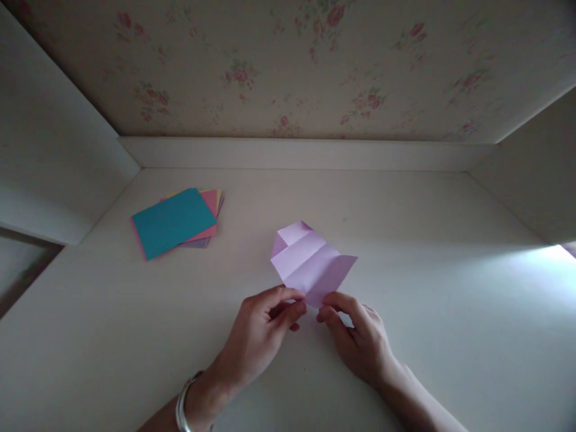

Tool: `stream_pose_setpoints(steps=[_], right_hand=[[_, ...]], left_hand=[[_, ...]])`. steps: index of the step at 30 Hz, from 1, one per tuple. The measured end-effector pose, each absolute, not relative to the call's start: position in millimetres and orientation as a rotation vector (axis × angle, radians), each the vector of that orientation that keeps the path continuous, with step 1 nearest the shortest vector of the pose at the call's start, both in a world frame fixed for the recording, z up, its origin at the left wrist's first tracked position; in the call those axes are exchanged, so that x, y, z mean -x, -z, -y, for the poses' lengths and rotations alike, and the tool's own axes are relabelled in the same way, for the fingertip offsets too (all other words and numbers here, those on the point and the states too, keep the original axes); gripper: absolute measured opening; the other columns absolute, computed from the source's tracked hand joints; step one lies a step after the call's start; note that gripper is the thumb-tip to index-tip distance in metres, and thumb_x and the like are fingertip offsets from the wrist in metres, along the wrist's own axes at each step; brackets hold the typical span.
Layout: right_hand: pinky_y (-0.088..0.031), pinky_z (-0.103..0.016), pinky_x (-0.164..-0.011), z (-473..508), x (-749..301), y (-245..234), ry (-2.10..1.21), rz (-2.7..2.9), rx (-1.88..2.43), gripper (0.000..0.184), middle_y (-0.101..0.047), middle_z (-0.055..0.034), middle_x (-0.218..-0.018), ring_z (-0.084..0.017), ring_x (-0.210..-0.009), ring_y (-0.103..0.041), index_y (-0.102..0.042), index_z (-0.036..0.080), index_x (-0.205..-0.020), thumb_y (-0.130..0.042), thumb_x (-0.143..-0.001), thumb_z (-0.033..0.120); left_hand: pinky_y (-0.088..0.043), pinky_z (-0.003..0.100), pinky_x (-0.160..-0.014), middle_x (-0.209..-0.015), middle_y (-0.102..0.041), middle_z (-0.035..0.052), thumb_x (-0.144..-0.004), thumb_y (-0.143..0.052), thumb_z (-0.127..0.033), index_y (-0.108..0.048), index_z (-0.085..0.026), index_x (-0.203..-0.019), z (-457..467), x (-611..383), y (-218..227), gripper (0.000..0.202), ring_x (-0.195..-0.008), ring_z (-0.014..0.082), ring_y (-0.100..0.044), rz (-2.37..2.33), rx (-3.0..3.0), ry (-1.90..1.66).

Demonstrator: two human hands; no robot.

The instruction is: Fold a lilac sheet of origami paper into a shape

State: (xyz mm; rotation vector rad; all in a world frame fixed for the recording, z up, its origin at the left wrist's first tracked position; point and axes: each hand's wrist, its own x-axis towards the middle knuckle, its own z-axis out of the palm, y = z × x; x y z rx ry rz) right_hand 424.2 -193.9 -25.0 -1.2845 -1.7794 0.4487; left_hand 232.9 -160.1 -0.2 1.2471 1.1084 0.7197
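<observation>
Currently: Both Hands Pinch the Near Corner of a Folded Lilac Sheet

At far left, a side panel (54, 162) borders the pale tabletop (450, 348). A fanned stack of coloured paper (180, 225) lies flat near the left rear of the surface, well apart from both hands. Its top sheet is teal, and pink, yellow and purple edges show beneath it.

A silver bangle (182, 407) sits on the left wrist at the lower edge of the view. The left hand (258, 336) reaches forward and inward. Its grip is closed, thumb against the fingers, on the near corner of the lilac sheet (310, 261).

This lilac sheet is at the centre of the tabletop, just beyond the fingertips. It carries several straight creases, and a flap is folded over at its far left corner. Whether it lies fully flat or is slightly raised cannot be told.

The right hand (360, 345) meets the same near corner from the right side. Its grip is likewise closed on the paper's edge, and the fingertips of the two hands are almost touching.

At far right, a bright patch of light (535, 261) falls across the tabletop. Floral wallpaper (288, 66) covers the rear wall.
</observation>
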Motion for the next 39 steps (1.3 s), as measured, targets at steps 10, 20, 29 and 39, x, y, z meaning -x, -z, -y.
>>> stream_pose_setpoints(steps=[10, 20, 29, 39], right_hand=[[-0.049, -0.014, -0.047, 191, -422, 17, -0.765, 1.558, 1.288, 0.007, -0.066, 0.0019, -0.070, -0.009, -0.059, -0.064, -0.063, 0.023, -0.097, -0.057, -0.096, 0.021], [-0.053, -0.015, -0.053, 194, -418, 17, -0.884, 1.418, 1.351, 0.006, -0.071, 0.0000, -0.074, -0.011, -0.065, -0.069, -0.066, 0.023, -0.094, -0.061, -0.095, 0.025], [-0.058, -0.020, -0.063, 194, -412, 26, -0.873, 1.296, 1.342, 0.007, -0.074, -0.0007, -0.081, -0.014, -0.074, -0.074, -0.063, 0.024, -0.100, -0.064, -0.093, 0.024], [-0.059, -0.023, -0.061, 194, -410, 29, -0.895, 1.225, 1.392, 0.007, -0.073, -0.0023, -0.078, -0.016, -0.071, -0.073, -0.064, 0.023, -0.096, -0.065, -0.092, 0.028]], left_hand=[[-0.048, 0.019, -0.065, -0.080, -0.072, 0.0006, -0.084, -0.075, -0.036, -0.074, -0.021, -0.090, 162, -236, -1, 0.017, -0.072, 0.0134, -0.063, -1.086, -1.180, -0.809], [-0.048, 0.018, -0.062, -0.074, -0.070, 0.0001, -0.077, -0.080, -0.030, -0.071, -0.018, -0.084, 161, -244, 4, 0.017, -0.067, 0.0111, -0.062, -1.079, -0.915, -0.895], [-0.044, 0.017, -0.063, -0.072, -0.063, -0.0027, -0.079, -0.078, -0.026, -0.062, -0.017, -0.082, 162, -248, 8, 0.018, -0.068, 0.0095, -0.058, -1.044, -0.876, -0.910], [-0.041, 0.018, -0.063, -0.069, -0.058, -0.0077, -0.080, -0.076, -0.017, -0.035, -0.023, -0.082, 164, -252, 6, 0.042, -0.068, 0.0090, -0.057, -0.978, -0.677, -0.938]])
